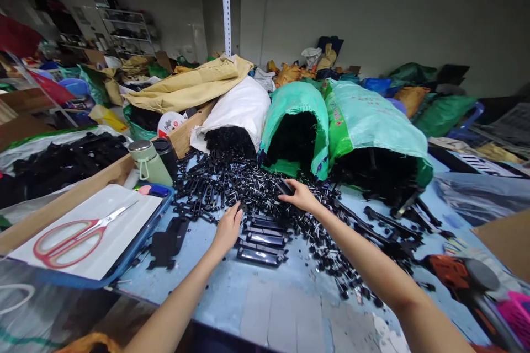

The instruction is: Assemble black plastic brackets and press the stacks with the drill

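My right hand (301, 196) is closed around a flat black plastic piece (285, 186), held over the heap of screws. To its left, my left hand (227, 225) pinches a small dark part (242, 207), too small to name. Between the hands and the table's front edge lies a row of black glossy plastic pieces (261, 240), side by side. A pile of black-headed screws (259, 190) spreads across the table beyond both hands. Left of the pile are black parts with narrow ends (199, 190). Flat black plates (168, 242) rest nearer the front.
Open sacks, one white (244, 107), one green (300, 102) and one pale green (376, 113), lie at the back, spilling black parts. Red-handled scissors (78, 236) rest on paper over a blue tray (111, 276). A green cup (149, 162) stands left; a power drill (464, 281) lies right.
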Tool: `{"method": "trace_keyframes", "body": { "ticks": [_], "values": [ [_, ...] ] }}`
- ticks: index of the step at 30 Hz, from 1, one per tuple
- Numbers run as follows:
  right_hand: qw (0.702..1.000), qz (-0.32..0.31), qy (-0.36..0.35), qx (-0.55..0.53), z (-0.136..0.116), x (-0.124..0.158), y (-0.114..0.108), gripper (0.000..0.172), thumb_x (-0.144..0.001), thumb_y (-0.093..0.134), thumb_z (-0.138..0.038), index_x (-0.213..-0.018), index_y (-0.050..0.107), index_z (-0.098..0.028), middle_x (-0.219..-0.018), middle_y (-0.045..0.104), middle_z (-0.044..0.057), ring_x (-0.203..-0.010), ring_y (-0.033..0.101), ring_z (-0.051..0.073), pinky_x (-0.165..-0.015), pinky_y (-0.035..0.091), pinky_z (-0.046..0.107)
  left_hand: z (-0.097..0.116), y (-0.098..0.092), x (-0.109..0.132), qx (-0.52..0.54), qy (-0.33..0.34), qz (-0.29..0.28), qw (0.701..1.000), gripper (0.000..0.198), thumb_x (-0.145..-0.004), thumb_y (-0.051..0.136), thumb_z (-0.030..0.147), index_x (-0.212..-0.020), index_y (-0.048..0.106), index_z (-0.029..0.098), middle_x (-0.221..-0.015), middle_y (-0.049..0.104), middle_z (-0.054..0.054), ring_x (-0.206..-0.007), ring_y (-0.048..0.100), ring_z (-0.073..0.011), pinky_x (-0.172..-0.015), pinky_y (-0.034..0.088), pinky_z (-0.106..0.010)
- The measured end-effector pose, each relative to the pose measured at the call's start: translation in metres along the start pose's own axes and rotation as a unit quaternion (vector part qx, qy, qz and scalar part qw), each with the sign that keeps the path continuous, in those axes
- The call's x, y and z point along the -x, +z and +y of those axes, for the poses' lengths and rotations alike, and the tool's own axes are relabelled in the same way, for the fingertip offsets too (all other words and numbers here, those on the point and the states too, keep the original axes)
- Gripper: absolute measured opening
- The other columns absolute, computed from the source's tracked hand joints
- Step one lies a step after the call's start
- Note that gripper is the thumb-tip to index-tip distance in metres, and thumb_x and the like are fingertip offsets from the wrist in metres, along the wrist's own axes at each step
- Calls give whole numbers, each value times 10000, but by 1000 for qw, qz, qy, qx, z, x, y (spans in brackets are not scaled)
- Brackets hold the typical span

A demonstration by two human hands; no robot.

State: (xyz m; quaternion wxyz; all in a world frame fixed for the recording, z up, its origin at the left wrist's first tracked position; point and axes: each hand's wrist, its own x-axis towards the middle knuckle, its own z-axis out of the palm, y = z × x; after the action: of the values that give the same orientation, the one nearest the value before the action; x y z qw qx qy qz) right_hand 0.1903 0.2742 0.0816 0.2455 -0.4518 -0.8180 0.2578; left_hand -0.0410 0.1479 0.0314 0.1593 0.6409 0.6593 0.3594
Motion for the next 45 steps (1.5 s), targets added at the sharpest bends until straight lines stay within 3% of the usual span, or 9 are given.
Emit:
{"method": "trace_keyframes", "body": {
  "ticks": [5,9,16,19,23,26,38,42,45],
  "values": [
    [997,-22,6,-72,-42,84,13,251,-732,561,-414,-812,552,-176,-704,528,-23,-638,481,123,-601,396,249,61,5,58,175,-1,-63,983,416,-877,305,354,-1209,463,158,-972,573,-72,-694,553,-117,-709,457,-275],
    [975,-72,-4,-212,-43,158,15,340,-710,608,-388,-966,525,-181,-868,545,18,-761,531,144,-672,428,262,71,-1,92,206,-44,-41,977,415,-857,355,379,-1189,486,168,-901,566,-53,-586,517,-92,-644,450,-254],
    [994,-102,-28,17,-26,245,28,363,-667,647,-358,-995,570,-224,-904,578,59,-895,505,236,-860,347,435,67,9,129,220,-72,-71,970,424,-845,372,391,-1180,493,161,-842,546,-32,-506,482,-75,-565,445,-240],
    [993,-43,19,-108,-41,240,57,363,-792,506,-422,-1115,526,-257,-904,580,58,-849,539,223,-844,373,443,81,21,135,226,-47,-82,969,391,-833,401,378,-1157,520,193,-894,560,-40,-573,523,-90,-599,454,-243],
    [902,9,156,-402,-61,223,74,462,-861,341,-483,-1271,377,-271,-742,562,20,-547,538,148,-515,463,302,99,25,138,228,-21,-65,971,357,-824,432,349,-1135,544,213,-910,579,-46,-767,561,-139,-723,452,-274],
    [882,-3,137,-452,-64,219,65,500,-839,402,-485,-1278,394,-245,-732,530,10,-532,509,111,-464,446,246,105,20,137,217,-1,-37,975,351,-834,429,320,-1146,535,201,-917,570,-51,-867,541,-154,-803,425,-297],
    [938,24,26,-346,-70,230,71,456,-869,397,-385,-1313,321,-310,-1024,496,46,-578,511,74,-511,466,236,121,33,141,251,-33,36,967,362,-874,346,334,-1182,486,206,-1023,496,-79,-784,551,-127,-708,467,-271],
    [995,-17,4,-99,-39,193,38,361,-896,351,-366,-1216,476,-256,-983,573,40,-834,551,142,-742,455,290,100,49,157,218,-109,1,970,415,-871,316,328,-1263,358,199,-1041,511,-98,-742,574,-147,-627,499,-303],
    [976,19,105,188,-1,143,1,350,-920,291,-309,-1184,496,-206,-1112,543,68,-1013,490,155,-854,395,274,88,52,168,50,-67,1,996,485,-819,387,224,-1297,310,190,-1138,478,-130,-1038,491,-249,-817,446,-431]
  ]
}}
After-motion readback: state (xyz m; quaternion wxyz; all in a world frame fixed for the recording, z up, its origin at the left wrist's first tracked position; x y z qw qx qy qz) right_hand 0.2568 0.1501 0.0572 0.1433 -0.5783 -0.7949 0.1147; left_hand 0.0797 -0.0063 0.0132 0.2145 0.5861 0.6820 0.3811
